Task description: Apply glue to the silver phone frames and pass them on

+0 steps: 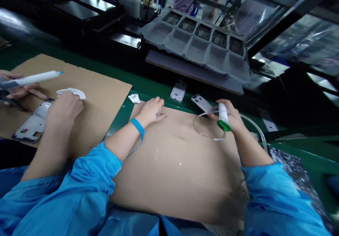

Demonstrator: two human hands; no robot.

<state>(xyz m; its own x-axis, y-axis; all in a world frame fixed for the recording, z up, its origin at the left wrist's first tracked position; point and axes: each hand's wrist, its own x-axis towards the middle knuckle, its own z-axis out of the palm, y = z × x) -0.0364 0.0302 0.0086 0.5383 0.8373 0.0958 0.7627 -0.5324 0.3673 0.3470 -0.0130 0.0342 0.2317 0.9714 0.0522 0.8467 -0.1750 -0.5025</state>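
- We are looking down at our own two hands on a big brown cardboard sheet lying on the green counter.
- Our right hand is gripping a white tool with a green collar, and a clear thin hose is looping from it.
- The same right hand is touching the near end of a flat silver phone frame.
- That frame is lying at about 11 o'clock from the right hand, right against the fingers.
- Its long side is running from 10 o'clock to 4 o'clock, so it is sitting slanted, not straight.
- Our left hand is resting flat and loose on the cardboard, holding nothing.
- From the left hand, the frame is lying at about 2 o'clock, a fair way off, so the right hand is much nearer.
- A second silver frame is lying at 1 o'clock from the left hand, near but not touching.
- A small crumpled white wipe is sitting at 10 o'clock from the left hand.
- At 12 o'clock, a grey tray with pockets is sitting further back.
- At 9 o'clock, another person's hand is pressing a white cloth beside their own frame.
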